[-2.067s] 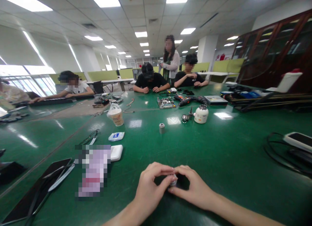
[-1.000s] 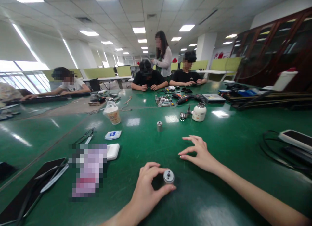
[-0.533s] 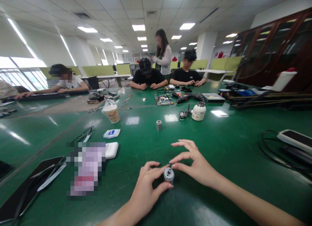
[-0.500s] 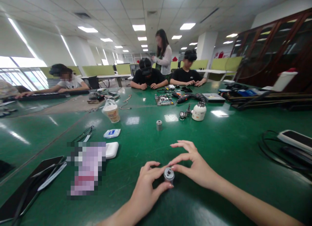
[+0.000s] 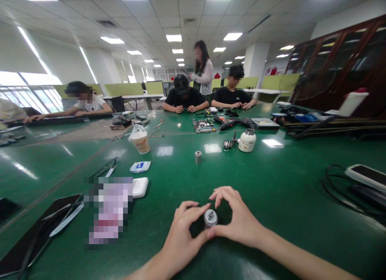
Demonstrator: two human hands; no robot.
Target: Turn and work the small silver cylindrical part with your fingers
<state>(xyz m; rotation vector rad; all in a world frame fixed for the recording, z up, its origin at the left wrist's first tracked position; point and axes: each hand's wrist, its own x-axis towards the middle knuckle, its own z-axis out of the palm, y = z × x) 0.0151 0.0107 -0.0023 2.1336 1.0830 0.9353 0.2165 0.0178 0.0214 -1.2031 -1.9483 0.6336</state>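
A small silver metal cylinder (image 5: 210, 219) with a short stub on its round top stands upright between my two hands, near the front of the green table. My left hand (image 5: 183, 225) grips it from the left, index finger along its far side and thumb at its near side. From the right, my right hand (image 5: 241, 219) curves round it in a C shape, thumb at its lower near side and fingertips just behind its top. The two thumb tips meet there and cover part of its base. A second metal cylinder (image 5: 198, 157) stands farther back on the table.
Left lie a white case (image 5: 140, 187), a small packet (image 5: 140, 166), a blurred purple item (image 5: 110, 211) and a dark tablet (image 5: 45, 227). Farther off are a cup (image 5: 141, 142), a white jar (image 5: 247, 141) and a circuit board (image 5: 204, 125). Several people are across the table.
My right thumb has moved from the cylinder's top to its near lower side, and the right fingers have curled in behind it. The left hand stays around the cylinder. The view has tilted slightly up.
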